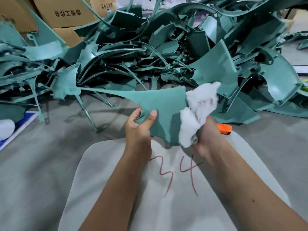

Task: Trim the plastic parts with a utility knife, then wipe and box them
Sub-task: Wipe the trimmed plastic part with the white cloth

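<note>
A curved teal plastic part [164,104] with a long thin tail reaching left is held up in front of me. My left hand [140,125] grips its lower left edge, thumb on the front face. My right hand [207,135] grips a bunched white cloth [198,110] that lies against the part's right edge. An orange utility knife [225,128] lies on the floor just behind my right hand, partly hidden by it.
A large heap of teal plastic parts [150,52] fills the floor ahead. Cardboard boxes [70,12] stand at the back left. A pale grey cloth marked "34" [175,189] covers my lap. A blue-and-white sheet [20,127] lies at the left.
</note>
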